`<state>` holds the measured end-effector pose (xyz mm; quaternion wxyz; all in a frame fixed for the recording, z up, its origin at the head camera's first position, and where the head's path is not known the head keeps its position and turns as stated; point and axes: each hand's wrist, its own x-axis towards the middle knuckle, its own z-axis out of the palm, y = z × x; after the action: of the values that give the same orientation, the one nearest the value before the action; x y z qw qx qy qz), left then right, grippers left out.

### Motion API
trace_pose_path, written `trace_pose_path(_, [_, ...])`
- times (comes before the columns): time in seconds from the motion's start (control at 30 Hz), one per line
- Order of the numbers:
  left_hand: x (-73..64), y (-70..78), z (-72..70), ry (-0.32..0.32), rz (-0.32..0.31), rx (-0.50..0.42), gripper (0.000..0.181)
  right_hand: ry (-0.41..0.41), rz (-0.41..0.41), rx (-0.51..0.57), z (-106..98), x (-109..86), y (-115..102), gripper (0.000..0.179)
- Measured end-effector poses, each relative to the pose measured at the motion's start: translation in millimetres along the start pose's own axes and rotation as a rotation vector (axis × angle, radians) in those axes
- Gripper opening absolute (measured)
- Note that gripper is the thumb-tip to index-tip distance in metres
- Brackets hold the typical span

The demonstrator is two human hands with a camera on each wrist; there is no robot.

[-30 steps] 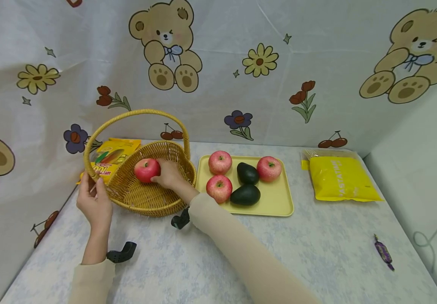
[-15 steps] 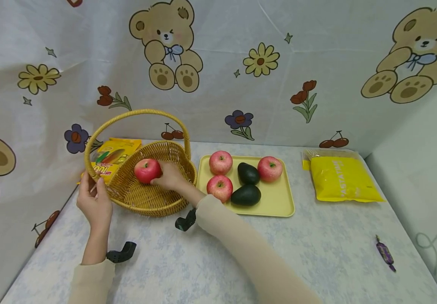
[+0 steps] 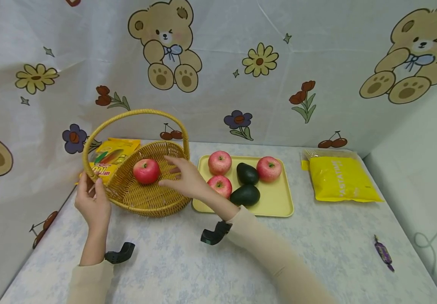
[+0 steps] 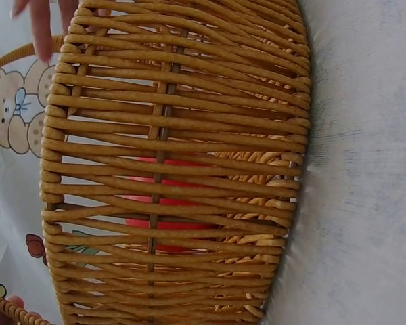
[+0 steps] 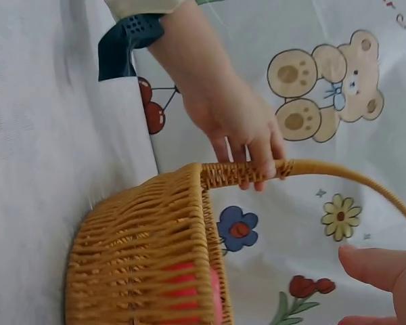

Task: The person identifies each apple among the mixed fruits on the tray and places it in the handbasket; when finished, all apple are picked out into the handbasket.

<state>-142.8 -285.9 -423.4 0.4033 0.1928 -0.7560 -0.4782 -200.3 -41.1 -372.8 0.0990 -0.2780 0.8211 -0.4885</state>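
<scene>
A yellow wicker basket with a tall arched handle stands at the left of the table. One red apple lies inside it; in the left wrist view it shows only as red through the weave. My left hand grips the left foot of the handle, thumb and fingers round it, plain also in the right wrist view. Over the basket's right side hovers my right hand, fingers spread and holding nothing, a little apart from the apple. Its fingers show above the rim in the left wrist view.
Right of the basket, a yellow tray carries three apples and two avocados. A yellow snack bag lies behind the basket. Farther right are a yellow pasta packet and a purple wrapped candy.
My right hand has let go of the apple in the basket and drawn back to the right, its fingers spreading. My left hand has stayed on the handle.
</scene>
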Motion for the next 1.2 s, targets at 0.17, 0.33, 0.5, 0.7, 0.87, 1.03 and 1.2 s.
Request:
trace_pose_path(0.17, [0.1, -0.6, 0.0, 0.002, 0.007, -0.011, 0.039, 0.033, -0.055, 0.007, -28.5, -30.9, 5.2, 0.071])
trace_pose_path(0.33, [-0.8, 1.4, 0.5, -0.005, 0.003, -0.022, 0.039, 0.134, -0.112, -0.028, -64.6, -59.7, 18.8, 0.072])
trace_pose_path(0.5, [-0.6, 2.5, 0.5, -0.004, 0.001, -0.02, 0.038, 0.275, -0.114, -0.032, -104.9, -85.6, 40.4, 0.073])
trace_pose_path(0.7, [-0.7, 2.8, -1.2, -0.001, -0.004, -0.008, 0.037, 0.435, -0.035, -0.014, -146.8, -107.9, 70.7, 0.071])
trace_pose_path(0.87, [-0.7, 1.9, -0.9, -0.004, -0.003, -0.001, 0.038, 0.544, 0.022, 0.012, -175.8, -121.0, 91.6, 0.071])
trace_pose_path(1.03, [-5.6, 15.0, -1.1, 0.009, 0.005, 0.005, 0.037, 0.61, 0.07, -0.017, -196.1, -125.3, 111.0, 0.074])
trace_pose_path(1.2, [-8.4, 24.5, -1.2, 0.016, 0.018, -0.01, 0.037, 0.585, 0.139, 0.001, -205.9, -127.4, 126.5, 0.082])
